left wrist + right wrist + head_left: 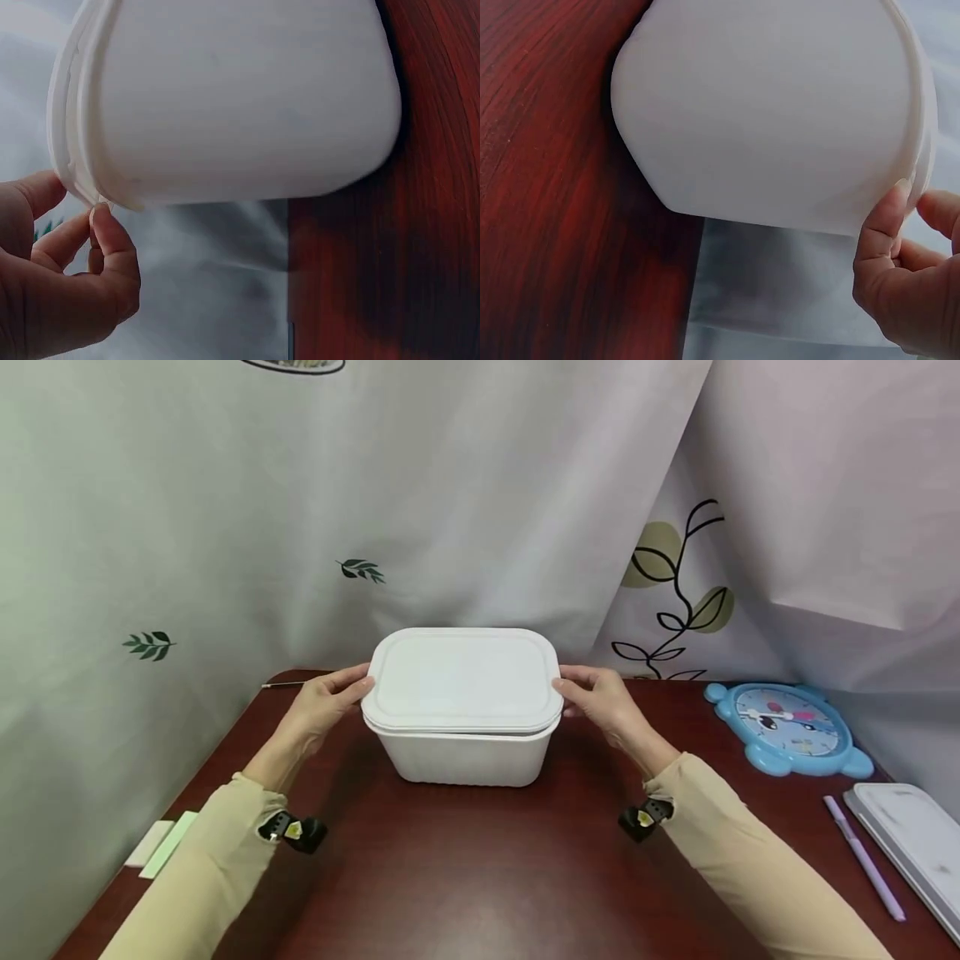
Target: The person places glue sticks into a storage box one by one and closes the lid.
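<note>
A white plastic storage box (465,762) stands on the dark red table, with a white lid (465,681) lying over its top. Along the front a narrow gap shows between lid and box rim. My left hand (324,703) pinches the lid's left edge; in the left wrist view its fingertips (105,214) are right at the rim corner. On the opposite side my right hand (602,700) pinches the right edge of the lid, fingertips (896,196) close to the box rim in the right wrist view. The inside of the box is hidden.
A blue animal-shaped clock (791,731) lies at the right, with a purple pen (864,858) and a white flat case (918,835) nearer me. Pale green and white strips (167,845) lie at the left edge. A patterned curtain (480,510) hangs behind the table (465,868).
</note>
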`<state>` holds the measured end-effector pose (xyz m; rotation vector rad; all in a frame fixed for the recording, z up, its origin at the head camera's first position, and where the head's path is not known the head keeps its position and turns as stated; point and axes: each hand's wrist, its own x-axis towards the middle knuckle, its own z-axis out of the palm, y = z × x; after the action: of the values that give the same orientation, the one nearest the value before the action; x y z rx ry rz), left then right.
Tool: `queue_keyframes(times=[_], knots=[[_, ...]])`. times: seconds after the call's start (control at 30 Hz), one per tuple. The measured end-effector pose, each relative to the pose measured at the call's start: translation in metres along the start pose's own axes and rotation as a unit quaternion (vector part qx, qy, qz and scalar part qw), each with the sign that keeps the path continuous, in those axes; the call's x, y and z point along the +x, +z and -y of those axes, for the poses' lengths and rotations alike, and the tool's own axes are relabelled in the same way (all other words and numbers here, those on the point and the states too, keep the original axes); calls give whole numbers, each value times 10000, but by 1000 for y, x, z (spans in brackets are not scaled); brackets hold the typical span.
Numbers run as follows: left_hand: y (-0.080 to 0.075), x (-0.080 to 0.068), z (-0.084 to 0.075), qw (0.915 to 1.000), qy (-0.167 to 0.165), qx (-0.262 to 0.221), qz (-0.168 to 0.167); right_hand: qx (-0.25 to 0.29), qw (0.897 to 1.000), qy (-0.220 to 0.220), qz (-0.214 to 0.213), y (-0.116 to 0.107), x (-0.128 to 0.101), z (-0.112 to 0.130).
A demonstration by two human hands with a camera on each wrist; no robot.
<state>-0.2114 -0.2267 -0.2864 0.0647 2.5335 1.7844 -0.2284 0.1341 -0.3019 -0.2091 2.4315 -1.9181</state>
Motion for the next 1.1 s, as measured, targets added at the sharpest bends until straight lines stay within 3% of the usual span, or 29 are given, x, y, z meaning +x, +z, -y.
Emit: queue_keyframes(times=[0.53, 0.83, 1.1], knots=[[0, 3, 13, 9992, -101, -207, 338, 182, 9997, 178, 39, 5, -10, -6], [-2, 3, 15, 9989, -84, -340, 322, 281, 9994, 185, 79, 8, -13, -9], [0, 5, 16, 9953, -122, -890, 354, 249, 9995, 205, 34, 9, -14, -11]])
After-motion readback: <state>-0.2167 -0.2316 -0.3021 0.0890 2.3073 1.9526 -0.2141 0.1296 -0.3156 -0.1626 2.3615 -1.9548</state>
